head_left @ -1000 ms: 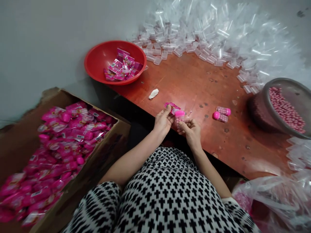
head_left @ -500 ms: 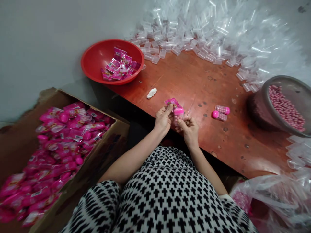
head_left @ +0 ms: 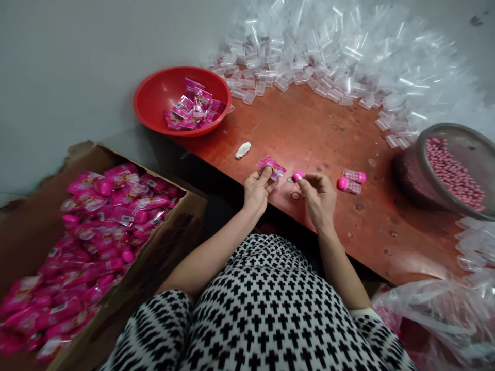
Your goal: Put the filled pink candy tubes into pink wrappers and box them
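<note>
My left hand [head_left: 255, 191] pinches a flat, shiny pink printed packet [head_left: 271, 167] between thumb and fingers, over the table's near edge. To its right, my right hand [head_left: 320, 198] is closed on a pink-capped tube [head_left: 298, 176]. Only the rounded pink cap shows; the fingers hide the rest. The cap points toward the packet, apart from it. Further right, two clear tubes [head_left: 351, 185] with pink caps, filled with pink beads, lie side by side on the reddish table [head_left: 266, 123].
Pink packets lie in a red bowl [head_left: 149, 98] at back left. A cardboard box [head_left: 174, 219] full of pink packages stands left. Clear empty tubes [head_left: 328, 62] are heaped behind. A grey tub [head_left: 413, 170] of pink beads and a plastic bag [head_left: 436, 309] are at right. A white scrap [head_left: 243, 150] lies nearby.
My hands have drawn apart. The right hand has moved right with the pink-capped tube, away from the packet, which stays in my left hand and now lies flatter.
</note>
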### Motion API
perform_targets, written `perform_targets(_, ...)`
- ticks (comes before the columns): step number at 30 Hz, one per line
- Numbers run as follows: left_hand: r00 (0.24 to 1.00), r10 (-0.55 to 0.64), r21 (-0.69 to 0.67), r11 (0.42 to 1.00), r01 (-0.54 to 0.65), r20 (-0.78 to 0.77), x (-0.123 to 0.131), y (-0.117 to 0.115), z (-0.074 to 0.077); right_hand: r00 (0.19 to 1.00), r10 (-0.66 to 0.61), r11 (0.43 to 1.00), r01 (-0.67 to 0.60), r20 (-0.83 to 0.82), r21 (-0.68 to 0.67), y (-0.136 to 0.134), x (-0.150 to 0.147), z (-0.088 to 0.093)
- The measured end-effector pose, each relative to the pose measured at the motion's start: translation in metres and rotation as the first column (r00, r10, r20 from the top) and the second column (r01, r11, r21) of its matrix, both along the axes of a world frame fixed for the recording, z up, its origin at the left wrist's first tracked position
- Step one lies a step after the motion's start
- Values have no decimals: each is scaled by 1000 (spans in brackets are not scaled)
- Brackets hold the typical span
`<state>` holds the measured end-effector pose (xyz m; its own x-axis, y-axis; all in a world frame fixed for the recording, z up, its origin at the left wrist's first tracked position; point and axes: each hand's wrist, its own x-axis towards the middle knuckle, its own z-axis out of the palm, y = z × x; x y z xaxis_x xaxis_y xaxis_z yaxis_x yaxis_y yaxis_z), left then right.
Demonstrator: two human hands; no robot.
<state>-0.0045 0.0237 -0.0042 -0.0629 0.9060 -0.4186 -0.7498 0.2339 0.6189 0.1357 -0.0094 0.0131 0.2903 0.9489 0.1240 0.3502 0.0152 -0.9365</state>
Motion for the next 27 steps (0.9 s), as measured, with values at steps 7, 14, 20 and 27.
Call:
perform_targets(7, 999, -12, 105, 994, 17, -41, 0, -6, 0, 707, 157, 987, -138, -689, 82, 2, -34, 7)
perform_targets(14, 997, -7, 141, 990, 18, -72, 1, -7, -3, 442, 178, 976, -191, -879, 102, 7, -32, 2)
perform_targets(20, 994, -69, 100, 992, 77, -79, 10, -15, -2, 271, 113, 993, -49, -956, 104, 16, -34, 0)
perform_targets(27, 995, -94, 37, 995, 95, -39, 8, -13, 2, 272, 147, 989, -36, -951, 143, 19, -13, 0)
